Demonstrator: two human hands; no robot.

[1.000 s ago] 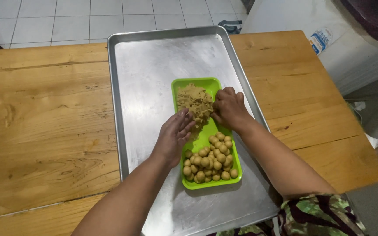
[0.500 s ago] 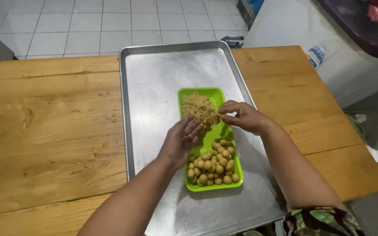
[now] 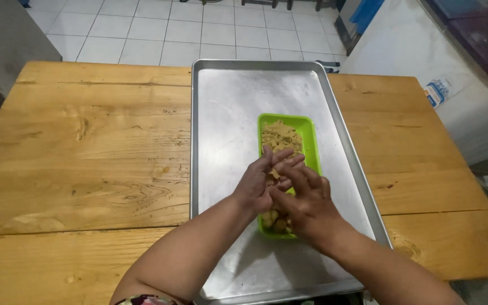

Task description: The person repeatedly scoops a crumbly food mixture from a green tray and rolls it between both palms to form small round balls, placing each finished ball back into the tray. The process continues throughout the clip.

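1. Head view, hands: your left hand (image 3: 258, 186) and right hand (image 3: 306, 197) meet at the centre of the frame, palms pressed toward each other with fingers extended, and a small bit of dough (image 3: 276, 173) shows between them. You appear to be pressing or rolling it between the palms; how firmly they close on it you cannot tell from here.

2. Head view, tray: the green tray (image 3: 310, 133) lies lengthwise just right of centre, inside the big metal pan (image 3: 227, 113). Your hands hover over its lower half and hide most of it.

3. Head view, what looks done: a few small round balls (image 3: 275, 221) peek out under your wrists at the lower end of the green tray. How many lie there cannot be counted, since the hands cover them.

4. Head view, what looks left: a crumbly heap of loose dough (image 3: 279, 137) fills the upper end of the green tray, above your fingertips. Judging by that heap, a fair share is not yet shaped.

5. Head view, surroundings: the pan rests on a wooden table (image 3: 86, 158) filling the left and middle of the frame; tiled floor (image 3: 142, 28) shows along the top.
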